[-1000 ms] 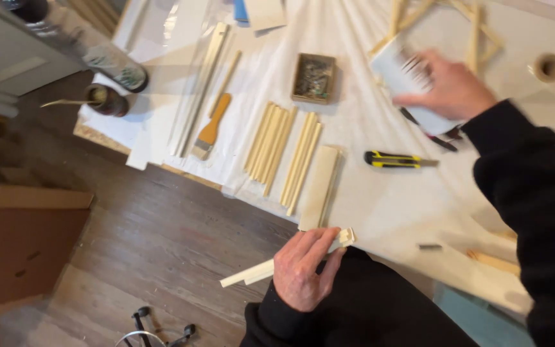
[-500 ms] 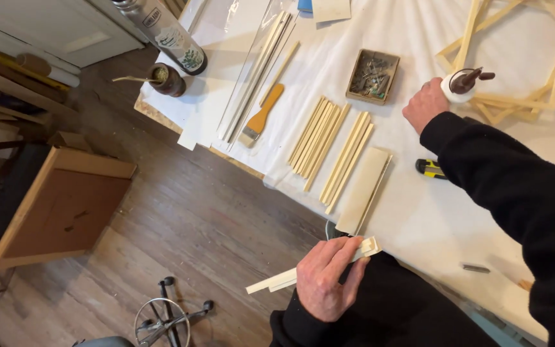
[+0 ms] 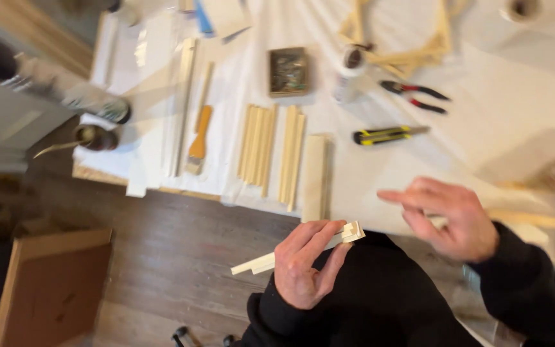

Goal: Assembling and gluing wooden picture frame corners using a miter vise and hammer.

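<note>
1. The left hand grasps a short pale wood strip, fingers wrapped around it; the strip juts out to either side of the hand, off the bench edge, above the dark floor
2. The right hand hovers released, fingers spread, holding nothing, just to the right of the strip's stepped end
3. Beyond the left hand, on the white-covered bench, lie bundles of wood slats
4. Further beyond the right hand sit a yellow utility knife and pliers
</note>
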